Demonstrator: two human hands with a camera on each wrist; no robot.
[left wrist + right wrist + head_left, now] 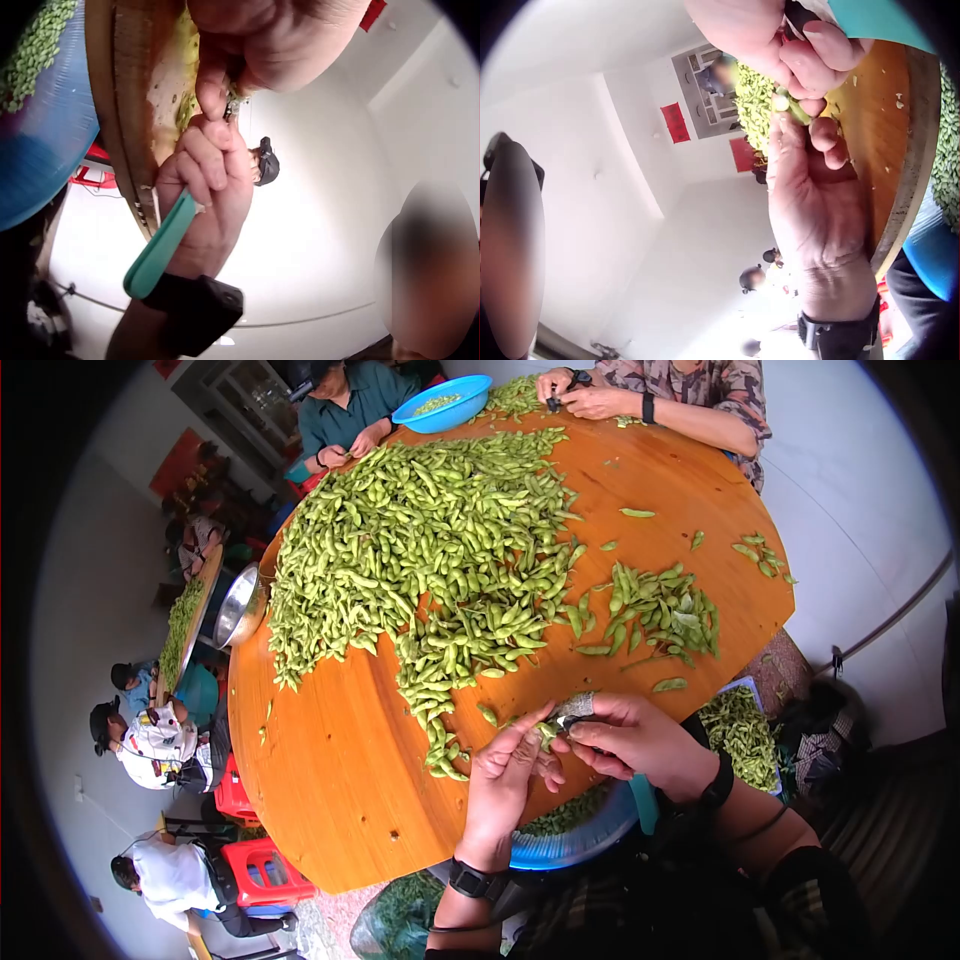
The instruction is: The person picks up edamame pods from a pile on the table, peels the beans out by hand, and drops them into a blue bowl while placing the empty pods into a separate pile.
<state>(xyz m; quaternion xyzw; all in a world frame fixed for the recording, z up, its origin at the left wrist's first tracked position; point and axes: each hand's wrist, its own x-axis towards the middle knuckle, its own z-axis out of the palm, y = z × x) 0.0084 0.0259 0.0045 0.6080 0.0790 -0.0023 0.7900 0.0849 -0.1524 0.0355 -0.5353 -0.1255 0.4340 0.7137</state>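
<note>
Over the table's near edge, my left hand [507, 768] pinches a green soybean pod [798, 111] between thumb and fingers. My right hand [640, 740] meets it at the pod, its fingertips right beside the left ones. A teal handle [160, 246] sticks out of the right hand's curled fingers; the tool's working end is hidden. Grey wrapping [575, 706] covers a fingertip of the right hand. Below both hands stands a blue basin [585, 848] with shelled green beans [34, 56] in it.
A big heap of pods [430, 540] covers much of the round wooden table [330, 780]; a smaller pile [660, 610] lies to the right. Two people work across the table beside a blue bowl [442, 408]. A metal bowl [240, 605] sits at the left edge, red stools [265, 872] beyond.
</note>
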